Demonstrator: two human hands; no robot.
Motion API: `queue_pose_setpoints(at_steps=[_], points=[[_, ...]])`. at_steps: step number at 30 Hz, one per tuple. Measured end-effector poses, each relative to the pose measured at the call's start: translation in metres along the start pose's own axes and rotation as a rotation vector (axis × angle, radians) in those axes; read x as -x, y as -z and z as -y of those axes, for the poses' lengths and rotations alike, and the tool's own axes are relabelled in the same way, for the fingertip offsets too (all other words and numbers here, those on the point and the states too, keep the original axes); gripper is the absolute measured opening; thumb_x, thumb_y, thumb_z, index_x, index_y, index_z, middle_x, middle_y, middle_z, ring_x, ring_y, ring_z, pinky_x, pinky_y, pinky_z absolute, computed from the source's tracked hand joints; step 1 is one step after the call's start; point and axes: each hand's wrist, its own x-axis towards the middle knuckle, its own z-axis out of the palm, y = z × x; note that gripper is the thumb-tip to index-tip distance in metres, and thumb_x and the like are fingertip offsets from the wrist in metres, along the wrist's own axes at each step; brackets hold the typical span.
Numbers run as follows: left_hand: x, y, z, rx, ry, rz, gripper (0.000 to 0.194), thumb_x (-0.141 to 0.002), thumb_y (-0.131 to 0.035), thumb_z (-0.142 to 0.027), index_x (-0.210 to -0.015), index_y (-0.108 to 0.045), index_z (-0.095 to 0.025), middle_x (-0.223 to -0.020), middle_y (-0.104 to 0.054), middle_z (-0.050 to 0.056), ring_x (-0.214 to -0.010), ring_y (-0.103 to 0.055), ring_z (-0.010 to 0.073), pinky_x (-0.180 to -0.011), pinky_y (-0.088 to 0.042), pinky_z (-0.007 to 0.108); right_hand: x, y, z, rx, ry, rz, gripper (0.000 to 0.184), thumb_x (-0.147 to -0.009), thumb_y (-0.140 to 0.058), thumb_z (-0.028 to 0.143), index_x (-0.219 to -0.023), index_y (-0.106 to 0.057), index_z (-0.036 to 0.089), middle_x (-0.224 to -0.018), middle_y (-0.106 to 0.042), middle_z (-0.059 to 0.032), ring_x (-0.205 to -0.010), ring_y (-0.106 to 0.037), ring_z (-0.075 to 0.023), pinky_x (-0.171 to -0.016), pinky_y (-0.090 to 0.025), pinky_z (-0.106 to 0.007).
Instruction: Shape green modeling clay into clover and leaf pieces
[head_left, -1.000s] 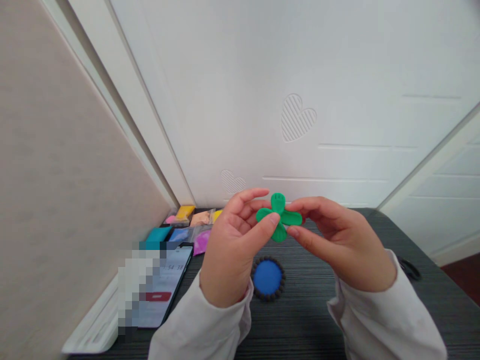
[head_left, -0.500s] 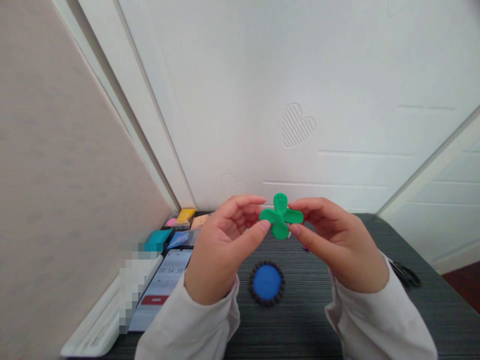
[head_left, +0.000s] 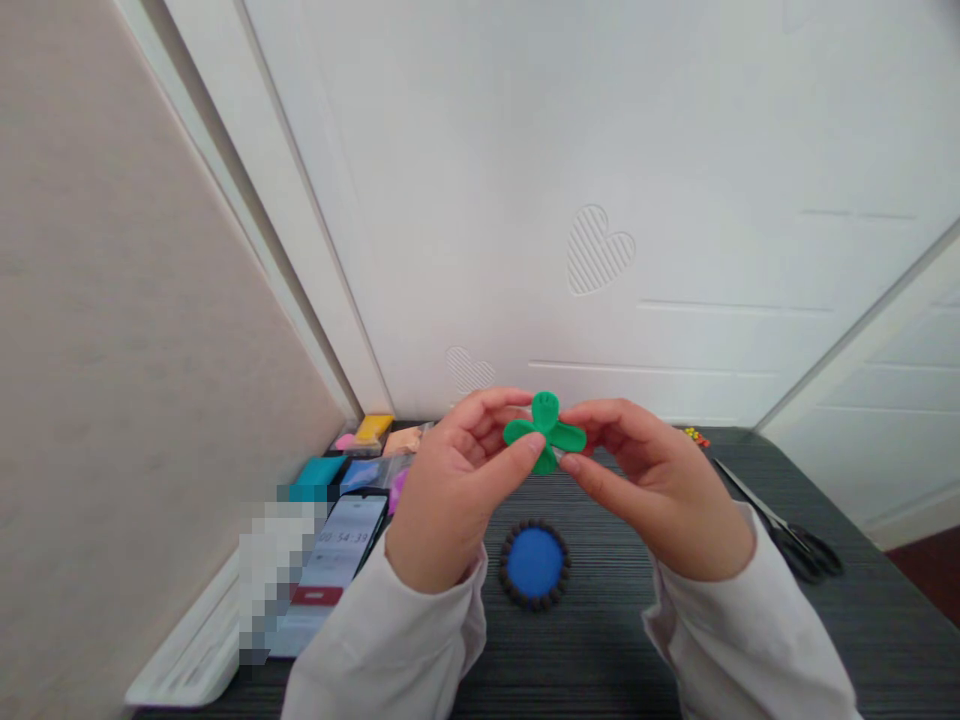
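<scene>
Single head-worn view, forward and down

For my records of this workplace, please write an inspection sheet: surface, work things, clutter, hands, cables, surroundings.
Surface: dark, streaked table
Work things: four-petalled green piece, held above the table; blue disc with dark, bumpy rim, on the table
Clutter: packets, teal block, phone and white object at left; scissors and red-yellow bits at right
Hands: left hand and right hand, both holding the green piece
Cables: nothing seen
Surroundings: white panel with hearts ahead, beige wall at left
</scene>
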Motion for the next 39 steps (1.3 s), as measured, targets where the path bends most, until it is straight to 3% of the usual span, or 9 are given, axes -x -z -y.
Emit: queue_pose_setpoints(at_steps=[39], points=[[0.0022, -0.0037, -0.0007, 0.092, 0.049, 0.026, 0.028, -0.07, -0.058, -0.014, -0.095, -0.053, -0.023, -0.083, -0.06, -0.001, -0.074, -0.057, 0.0094, -0.062, -0.044, 0.017, 0.0019, 0.0003, 0.0066, 0.058, -0.007, 0.004, 0.026, -0.075, -0.054, 0.02, -0.1, -0.05, 0.023, -0.094, -0.056, -0.0015, -0.086, -0.052, -0.014, -0.078, -0.043, -0.031]])
